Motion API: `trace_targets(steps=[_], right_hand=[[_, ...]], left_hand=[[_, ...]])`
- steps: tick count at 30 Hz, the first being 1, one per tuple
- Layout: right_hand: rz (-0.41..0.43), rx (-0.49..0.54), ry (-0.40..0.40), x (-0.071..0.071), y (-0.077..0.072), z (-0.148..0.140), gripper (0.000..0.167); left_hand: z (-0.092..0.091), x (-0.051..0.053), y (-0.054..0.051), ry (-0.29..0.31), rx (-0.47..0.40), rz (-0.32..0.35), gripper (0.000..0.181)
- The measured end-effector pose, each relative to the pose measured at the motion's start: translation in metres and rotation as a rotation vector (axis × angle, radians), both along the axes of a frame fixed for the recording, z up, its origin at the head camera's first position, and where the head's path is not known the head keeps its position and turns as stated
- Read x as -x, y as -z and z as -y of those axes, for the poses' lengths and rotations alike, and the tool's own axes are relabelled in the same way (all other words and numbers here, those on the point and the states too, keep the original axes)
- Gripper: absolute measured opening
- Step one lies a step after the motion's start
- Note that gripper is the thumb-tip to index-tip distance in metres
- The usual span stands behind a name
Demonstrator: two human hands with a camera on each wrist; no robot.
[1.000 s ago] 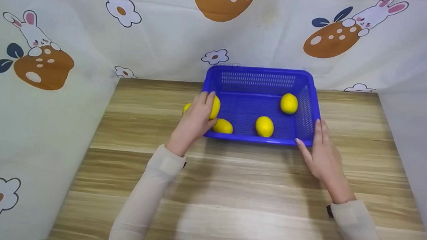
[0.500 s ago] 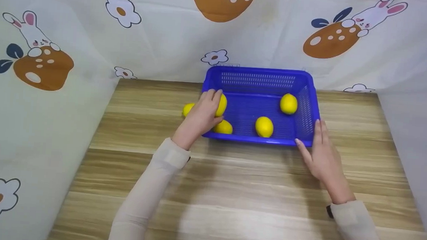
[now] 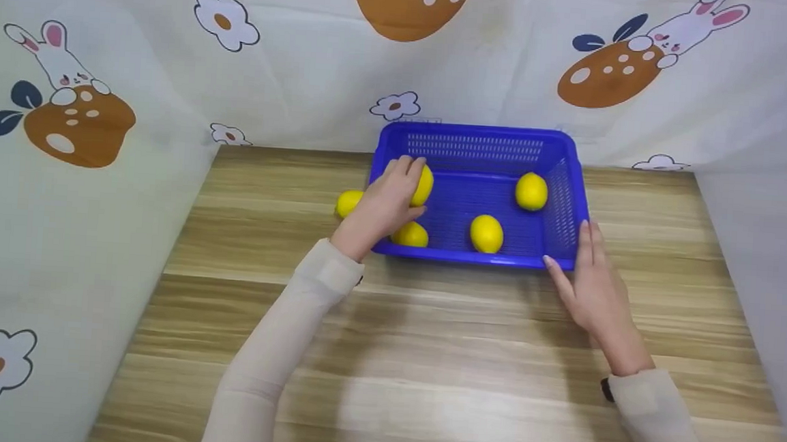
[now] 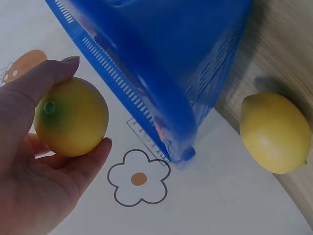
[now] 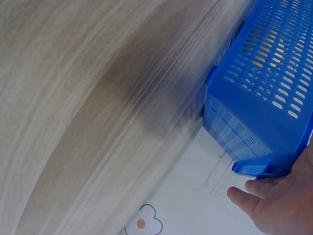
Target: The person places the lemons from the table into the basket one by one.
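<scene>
A lemon (image 3: 424, 186) is gripped in my left hand (image 3: 385, 196), over the left side of the blue plastic basket (image 3: 473, 256). In the left wrist view, thumb and fingers hold this lemon (image 4: 73, 117) by its sides, above the rim. Straight fingers of my right hand (image 3: 599, 292) touch the basket's right wall, while its thumb rests at the front right corner. Inside the basket lie a lemon (image 3: 410, 236) at the front left, another lemon (image 3: 486, 234) near the front and a third lemon (image 3: 531, 192) at the right. One more lemon (image 3: 349, 204), partly hidden by my left hand, lies outside.
The basket stands on a wood-grain table (image 3: 467, 362), close to the back. A printed white cloth (image 3: 307, 72) with rabbits and flowers hangs behind and along both sides.
My left hand has moved right and slightly away from me with its lemon, from the basket's left rim to over its inside. The right hand and basket have stayed in place.
</scene>
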State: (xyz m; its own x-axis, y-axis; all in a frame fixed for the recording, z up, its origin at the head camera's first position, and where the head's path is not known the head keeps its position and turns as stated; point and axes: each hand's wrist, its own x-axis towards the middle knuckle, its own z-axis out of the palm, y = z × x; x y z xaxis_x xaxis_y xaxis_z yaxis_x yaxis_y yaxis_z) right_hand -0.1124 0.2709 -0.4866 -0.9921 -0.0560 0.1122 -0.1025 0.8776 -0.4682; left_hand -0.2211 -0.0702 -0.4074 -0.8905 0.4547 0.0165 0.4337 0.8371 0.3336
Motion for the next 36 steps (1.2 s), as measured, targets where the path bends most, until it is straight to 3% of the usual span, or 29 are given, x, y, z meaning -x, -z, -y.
trace_targets(steps=[7, 19, 26, 36], right_hand=[[-0.001, 0.004, -0.005, 0.0, 0.001, 0.001, 0.089], [-0.005, 0.008, -0.006, 0.001, 0.001, 0.0, 0.09], [-0.006, 0.017, -0.002, 0.002, 0.002, 0.0, 0.09], [0.018, 0.015, 0.0, 0.001, 0.001, -0.001, 0.091]], left_hand=[[-0.006, 0.012, -0.003, -0.007, 0.033, 0.031, 0.08], [-0.015, 0.026, -0.007, 0.025, 0.079, 0.026, 0.083], [-0.021, 0.038, -0.011, 0.013, 0.118, 0.089, 0.085], [-0.025, 0.044, -0.011, 0.035, 0.149, 0.113, 0.086]])
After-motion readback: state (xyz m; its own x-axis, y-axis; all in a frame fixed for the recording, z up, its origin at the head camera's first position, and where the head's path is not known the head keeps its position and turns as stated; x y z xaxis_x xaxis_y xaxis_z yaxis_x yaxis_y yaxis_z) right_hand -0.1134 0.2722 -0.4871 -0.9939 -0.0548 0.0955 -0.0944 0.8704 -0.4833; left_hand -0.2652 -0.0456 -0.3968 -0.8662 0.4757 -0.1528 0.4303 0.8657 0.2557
